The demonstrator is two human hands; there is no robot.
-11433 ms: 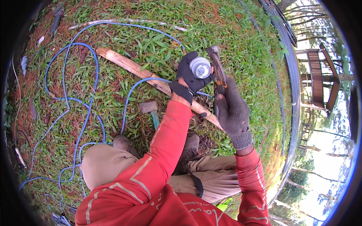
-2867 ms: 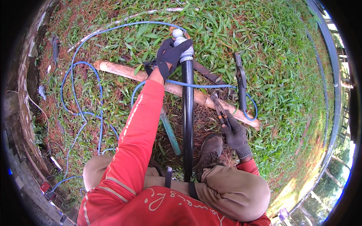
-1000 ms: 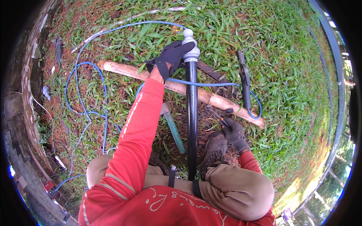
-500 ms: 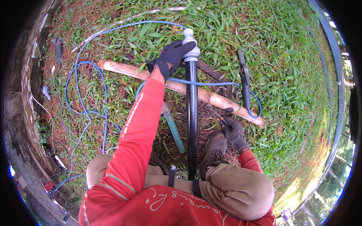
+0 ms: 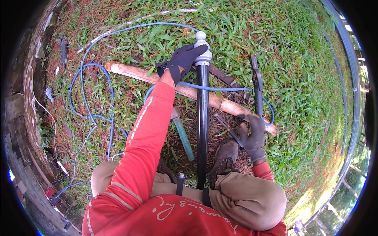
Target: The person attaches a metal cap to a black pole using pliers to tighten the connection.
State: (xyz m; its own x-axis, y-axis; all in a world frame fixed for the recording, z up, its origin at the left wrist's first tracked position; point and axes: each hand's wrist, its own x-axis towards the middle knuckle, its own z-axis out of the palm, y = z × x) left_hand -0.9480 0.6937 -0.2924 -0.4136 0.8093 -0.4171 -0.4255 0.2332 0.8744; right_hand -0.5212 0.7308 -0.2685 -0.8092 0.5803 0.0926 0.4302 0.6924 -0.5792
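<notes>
A black metal pole stretches away from between my knees across a wooden pole. Its far end carries a light grey ball-topped finial. My left hand, in a black glove, is closed around the finial's left side. My right hand, in a dark grey glove, has its fingers apart and nothing visible in them. Just left of it, a slim dark hand tool with an orange band lies on the ground; its exact kind is unclear. Beyond the right hand, a black welding electrode holder rests by the wooden pole.
A hammer with a green handle lies left of the black pole. Blue cable loops over the grass on the left and crosses the black pole. My boot is right of the pole. A stone-like edge borders the far left.
My right hand has let go of the slim hand tool, which now lies on the ground, and its fingers have spread. The left hand stays on the finial.
</notes>
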